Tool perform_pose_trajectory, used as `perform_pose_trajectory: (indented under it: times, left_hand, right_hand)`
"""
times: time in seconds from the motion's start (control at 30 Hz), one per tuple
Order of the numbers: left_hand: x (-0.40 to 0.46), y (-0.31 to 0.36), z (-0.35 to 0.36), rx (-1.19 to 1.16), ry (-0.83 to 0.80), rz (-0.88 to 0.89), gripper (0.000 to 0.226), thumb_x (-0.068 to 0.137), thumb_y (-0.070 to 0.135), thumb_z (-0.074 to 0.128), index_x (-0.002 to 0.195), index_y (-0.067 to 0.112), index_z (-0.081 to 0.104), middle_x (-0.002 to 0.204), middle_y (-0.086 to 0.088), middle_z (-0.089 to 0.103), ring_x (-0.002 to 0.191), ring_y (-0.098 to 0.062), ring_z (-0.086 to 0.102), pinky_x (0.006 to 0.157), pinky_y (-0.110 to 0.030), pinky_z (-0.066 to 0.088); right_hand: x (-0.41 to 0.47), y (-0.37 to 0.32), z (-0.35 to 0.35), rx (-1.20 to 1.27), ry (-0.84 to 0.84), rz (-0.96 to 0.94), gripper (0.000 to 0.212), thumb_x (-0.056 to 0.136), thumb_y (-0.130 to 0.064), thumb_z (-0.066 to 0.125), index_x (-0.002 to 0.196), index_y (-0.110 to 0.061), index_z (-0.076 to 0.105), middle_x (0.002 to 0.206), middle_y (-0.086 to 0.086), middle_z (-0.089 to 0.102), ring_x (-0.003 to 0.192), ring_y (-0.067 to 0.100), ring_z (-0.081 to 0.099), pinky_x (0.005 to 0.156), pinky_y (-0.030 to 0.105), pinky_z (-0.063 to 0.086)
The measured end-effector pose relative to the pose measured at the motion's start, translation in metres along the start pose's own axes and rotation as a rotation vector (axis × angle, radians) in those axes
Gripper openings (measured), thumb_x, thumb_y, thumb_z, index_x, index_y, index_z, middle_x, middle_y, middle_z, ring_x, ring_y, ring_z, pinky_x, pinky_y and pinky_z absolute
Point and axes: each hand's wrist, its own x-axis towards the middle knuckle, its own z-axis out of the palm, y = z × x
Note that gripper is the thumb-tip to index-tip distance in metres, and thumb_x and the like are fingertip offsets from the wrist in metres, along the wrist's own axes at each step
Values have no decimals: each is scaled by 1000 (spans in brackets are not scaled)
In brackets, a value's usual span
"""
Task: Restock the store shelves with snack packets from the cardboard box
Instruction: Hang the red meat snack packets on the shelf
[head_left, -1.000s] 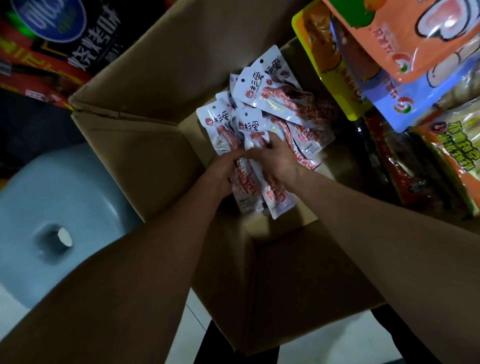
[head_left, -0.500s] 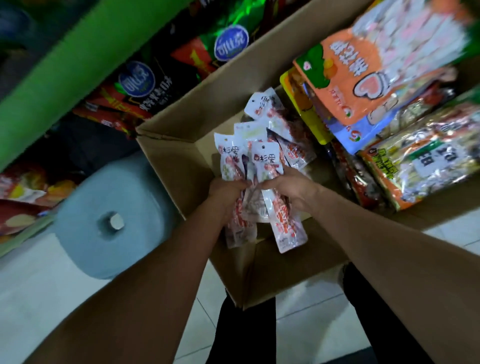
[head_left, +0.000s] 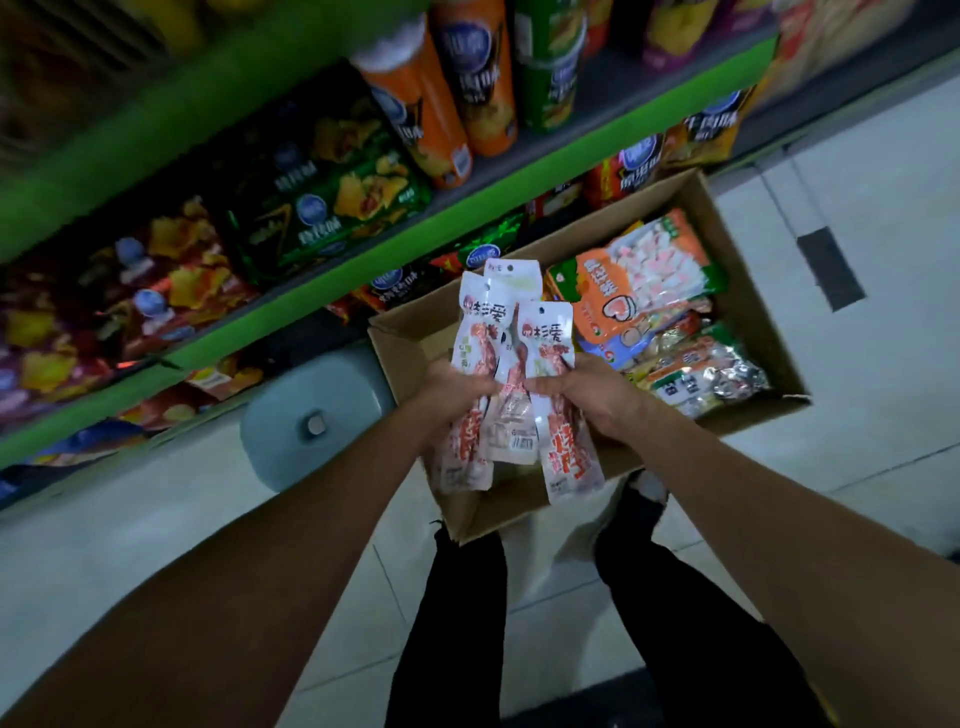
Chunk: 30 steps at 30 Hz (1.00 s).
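Head view: left hand (head_left: 457, 387) and right hand (head_left: 587, 392) gripping fanned snack packets (head_left: 511, 364) above cardboard box (head_left: 410, 343). Carrying step, seemingly; next, hanging on green shelves (head_left: 322, 280).

stool (head_left: 317, 415): pale blue-grey plastic, round, hole in the seat centre, on the floor just left of the carton
floor (head_left: 130, 545): light tiles, grout lines visible
floor patch (head_left: 830, 269): dark rectangle set in a tile, right of the carton
trousers (head_left: 457, 623): black, 2 legs at bottom centre
shoe (head_left: 647, 486): whitish, blurred
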Motion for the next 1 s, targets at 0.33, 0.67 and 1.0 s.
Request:
perform_pose_trajectory:
  times: [0.33, 0.67, 1.0]
  left_hand:
    - [-201, 105, 0, -106, -102, 172, 41, 77, -9, 67, 117, 3, 65, 103, -18, 76, 93, -35, 74, 87, -51, 59]
    - [-357, 203, -16, -429, -103, 350, 41, 93, 4, 63, 133, -2, 54, 116, -27, 69, 101, -42, 69, 90, -54, 57]
    - [-437, 253, -69, -434, -205, 626, 77, 81, 66, 70, 143, 23, 55, 137, -13, 62, 125, -36, 60, 107, -57, 46]
  right_hand:
    - [-214, -109, -5, 160, 9, -246, 40, 85, -4, 75, 123, -10, 64, 109, 11, 76, 98, 31, 74, 75, 41, 61]
    - [-358, -196, -16, 206, 100, -510, 29, 84, 0, 71, 111, -10, 70, 108, 13, 76, 93, 30, 74, 75, 37, 58]
    - [-443, -301, 54, -108, -36, -780, 31, 70, -25, 85, 100, -25, 77, 109, 8, 76, 101, 30, 73, 92, 50, 56]
